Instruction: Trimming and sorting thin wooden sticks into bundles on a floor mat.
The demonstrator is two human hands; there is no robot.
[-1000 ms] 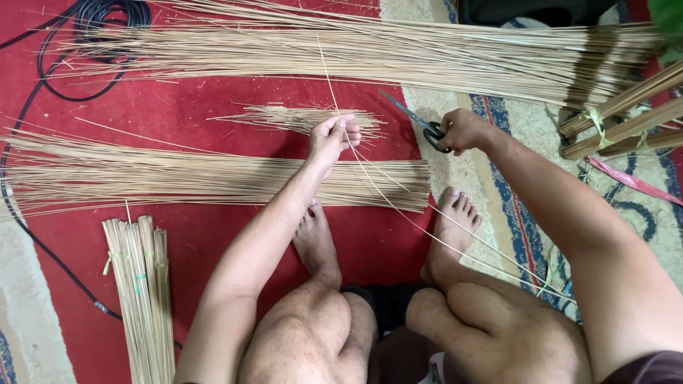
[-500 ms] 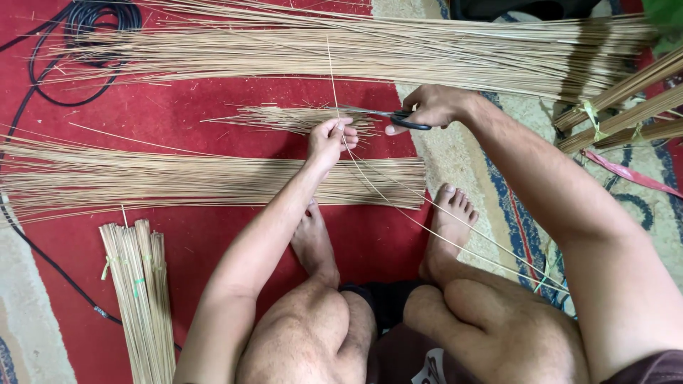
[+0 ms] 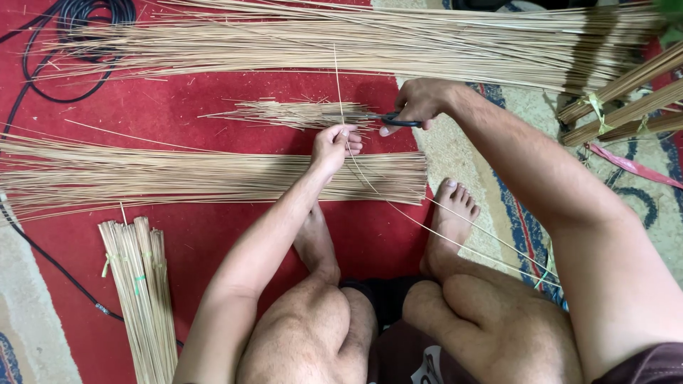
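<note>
The left hand (image 3: 334,144) is pinched shut on a thin pale reed strand (image 3: 398,208), fingertips pressed together around it just above the near layer of reeds; the strand rises from the pinch as a fine straight sliver and also trails back in a long curve past the right foot (image 3: 450,220) toward the knees. The right hand (image 3: 420,103) is curled closed around the dark handles of a pair of scissors (image 3: 371,118), whose slim blades point left and lie close to the upright part of the strand, just beside the left fingertips; whether the blades touch it cannot be told. Under the blades lies a small heap of short cut reed scraps (image 3: 295,114). Nearer the person, a broad flat layer of long reeds (image 3: 178,178) runs left to right across the red carpet (image 3: 213,242), and a wider spread of long reeds (image 3: 370,43) lies beyond the hands. A tied bundle of short sticks (image 3: 142,291) rests at lower left, a black cable (image 3: 50,64) loops at upper left, and a patterned rug (image 3: 512,227) adjoins the carpet on the right, with tied stick bundles (image 3: 626,99) at the far right
</note>
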